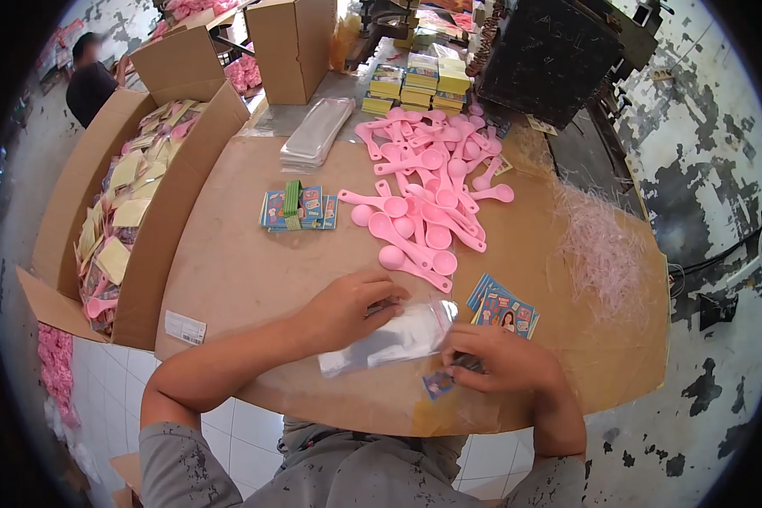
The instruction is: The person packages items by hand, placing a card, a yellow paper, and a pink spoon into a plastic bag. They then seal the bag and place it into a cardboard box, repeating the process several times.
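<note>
A clear plastic bag (389, 343) lies flat at the near side of the table, its open-looking end toward the right. Over its upper left edge my left hand (356, 309) is closed, fingers curled and fingertips at the plastic. My right hand (499, 356) is closed on a small printed card (438, 385), which sticks out below the fingers beside the bag's right end. Just beyond that hand is a fanned pile of blue printed cards (508, 309). Pink measuring spoons (432, 195) form a heap past both hands.
A rubber-banded card bundle (300, 209) and a stack of clear bags (317, 131) lie on the cardboard-covered table (229, 254). At left stands an open carton (157, 229) of packed spoons. Shredded plastic (605, 250) lies right; card stacks (419, 80) and a black machine (550, 59) stand behind.
</note>
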A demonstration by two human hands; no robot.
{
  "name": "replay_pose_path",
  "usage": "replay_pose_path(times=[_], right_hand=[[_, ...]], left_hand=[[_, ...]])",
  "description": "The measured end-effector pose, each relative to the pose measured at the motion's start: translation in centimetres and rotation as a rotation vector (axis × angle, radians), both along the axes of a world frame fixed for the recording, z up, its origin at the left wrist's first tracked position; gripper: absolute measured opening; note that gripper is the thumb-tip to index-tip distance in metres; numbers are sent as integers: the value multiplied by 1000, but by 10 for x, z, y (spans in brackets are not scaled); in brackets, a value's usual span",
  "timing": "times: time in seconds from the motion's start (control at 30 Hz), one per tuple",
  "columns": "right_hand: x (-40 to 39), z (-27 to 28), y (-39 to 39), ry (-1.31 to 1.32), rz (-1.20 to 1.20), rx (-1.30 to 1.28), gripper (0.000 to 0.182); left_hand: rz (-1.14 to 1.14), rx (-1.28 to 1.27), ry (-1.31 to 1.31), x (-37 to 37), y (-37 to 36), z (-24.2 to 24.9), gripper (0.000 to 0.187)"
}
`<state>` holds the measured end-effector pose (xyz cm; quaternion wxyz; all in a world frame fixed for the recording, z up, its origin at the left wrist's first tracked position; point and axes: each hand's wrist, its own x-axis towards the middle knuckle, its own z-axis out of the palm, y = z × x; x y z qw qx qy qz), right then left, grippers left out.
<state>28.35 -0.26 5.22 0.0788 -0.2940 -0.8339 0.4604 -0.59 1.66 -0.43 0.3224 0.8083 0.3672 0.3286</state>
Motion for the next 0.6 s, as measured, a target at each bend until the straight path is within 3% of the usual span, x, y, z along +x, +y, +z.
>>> replay_pose_path(times=[0.1,0.2,0.3,0.4,0.5,0.6], right_hand=[[-17,-10,-3,114,-24,273,15],[-29,-18,-5,171,-59,354,14],[-22,-15,-5,115,-58,273,14],[-13,-15,-9,355,-166,103,16],[-27,-12,-1,221,-77,471,19],[-32,-28,-3,118,-97,565,19]], left_hand=[[28,-1,60,-7,3,11,23],[73,-89,70,-9,6,20,21],[100,-201,18,-11,4,25,21],[108,-217,-61,-11,3,20,23],[116,-207,-34,-11,-2,21,23],[158,-235,-125,-11,-3,19,19]])
